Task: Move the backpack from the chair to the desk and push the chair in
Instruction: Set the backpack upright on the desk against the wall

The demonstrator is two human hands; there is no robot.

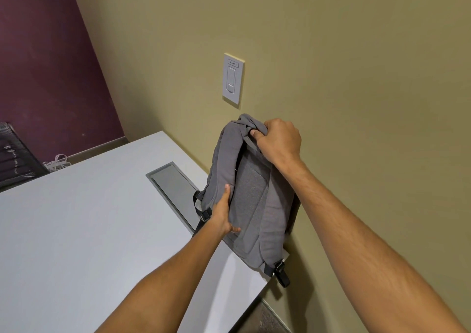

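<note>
Backpack leg looks nearly done: we have the backpack (254,192) upright on the desk (76,230), at the desk's far right edge, back panel toward us, its far side against the wall (356,77). Both hands are on it, so we'd call it placed but not released. Chair step isn't done as far as we can tell; the task chair is out of view, and only a dark mesh item (15,159) sits past the desk's left end, which we can't identify.

Left to right:
- Desk has a recessed metal cover (173,182) just left of the backpack; the bag's black strap buckles (202,214) lie beside it.
- Left hand (224,215): arm reaching forward, palm against the bag's lower left side, fingers closed around the padded edge.
- Right hand (277,139): arm extended, fist clamped on the bunched fabric at the bag's top.
- Light switch (233,79) on the wall above the bag.

Remaining, in our judgement: let go, find the chair, push it in.
</note>
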